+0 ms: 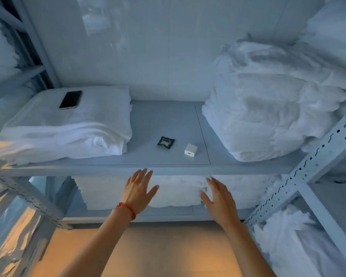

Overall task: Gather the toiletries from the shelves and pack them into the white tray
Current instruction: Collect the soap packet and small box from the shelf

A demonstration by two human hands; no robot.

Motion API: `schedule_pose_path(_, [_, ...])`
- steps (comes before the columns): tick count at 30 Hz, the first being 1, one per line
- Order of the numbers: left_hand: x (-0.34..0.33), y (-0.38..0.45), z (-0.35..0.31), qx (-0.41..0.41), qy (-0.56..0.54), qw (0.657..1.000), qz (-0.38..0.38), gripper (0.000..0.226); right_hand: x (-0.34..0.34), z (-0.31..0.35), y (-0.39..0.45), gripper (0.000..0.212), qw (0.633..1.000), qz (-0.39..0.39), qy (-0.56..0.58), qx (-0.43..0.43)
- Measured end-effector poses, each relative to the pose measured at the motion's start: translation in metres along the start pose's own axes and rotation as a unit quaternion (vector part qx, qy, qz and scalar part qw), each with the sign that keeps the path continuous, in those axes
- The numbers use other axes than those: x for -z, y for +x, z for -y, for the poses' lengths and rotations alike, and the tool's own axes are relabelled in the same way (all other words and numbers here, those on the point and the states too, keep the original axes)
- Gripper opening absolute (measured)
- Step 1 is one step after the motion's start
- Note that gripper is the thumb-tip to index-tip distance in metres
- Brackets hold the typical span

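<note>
Toiletries-wise: dark sachet [165,142] sitting on the bare middle stretch of the grey shelf [168,118], with a little white cube [190,150] just beside it at about 4 o'clock, not touching. Folded white linen stack [68,128] lying well off at 9 o'clock, carrying a dark phone [70,99] on top. Big bagged white bundle [268,102] filling the 3 o'clock side. Left hand [139,189] hovering at the shelf's front edge, around 6 o'clock from the sachet, fingers spread, holding nothing, red string bracelet [127,209] circling the wrist. Right hand [218,194] hanging near it at 3 o'clock, also spread wide and empty. More white bundles showing on the lower shelf behind both hands.
</note>
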State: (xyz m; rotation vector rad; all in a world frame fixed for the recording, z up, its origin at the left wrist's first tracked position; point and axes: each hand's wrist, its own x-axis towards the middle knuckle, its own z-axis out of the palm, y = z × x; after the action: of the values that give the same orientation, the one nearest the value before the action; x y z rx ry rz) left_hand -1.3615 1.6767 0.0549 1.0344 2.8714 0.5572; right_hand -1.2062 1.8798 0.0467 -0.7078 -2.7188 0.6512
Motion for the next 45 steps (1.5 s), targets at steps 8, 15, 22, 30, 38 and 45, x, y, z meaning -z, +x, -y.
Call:
schedule_pose_path(8, [-0.040, 0.114, 0.018, 0.028, -0.014, 0.999, 0.032, 0.058, -0.039, -0.027, 0.107, 0.061, 0.999, 0.052, -0.004, -0.012])
schedule_pose_path(15, [-0.071, 0.209, 0.019, 0.080, -0.047, 0.995, 0.042, 0.053, -0.065, -0.056, 0.209, 0.061, 0.996, 0.090, -0.020, 0.011])
schedule_pose_path(22, [-0.104, 0.280, 0.030, 0.109, -0.064, 0.990, 0.064, 0.050, -0.099, -0.065, 0.279, 0.071, 0.991, 0.121, -0.041, 0.049])
schedule_pose_path(30, [-0.144, 0.307, 0.031, 0.061, -0.061, 0.993, 0.076, 0.045, -0.117, -0.074, 0.283, 0.050, 0.990, 0.118, -0.058, 0.046])
schedule_pose_path(38, [-0.158, 0.279, 0.007, -0.030, -0.078, 0.993, 0.083, 0.070, -0.106, -0.100, 0.259, 0.055, 0.996, 0.068, -0.051, -0.002])
schedule_pose_path(45, [-0.158, 0.269, 0.002, -0.002, -0.100, 0.994, 0.049, 0.054, -0.096, -0.112, 0.249, 0.062, 0.995, 0.074, -0.069, -0.003])
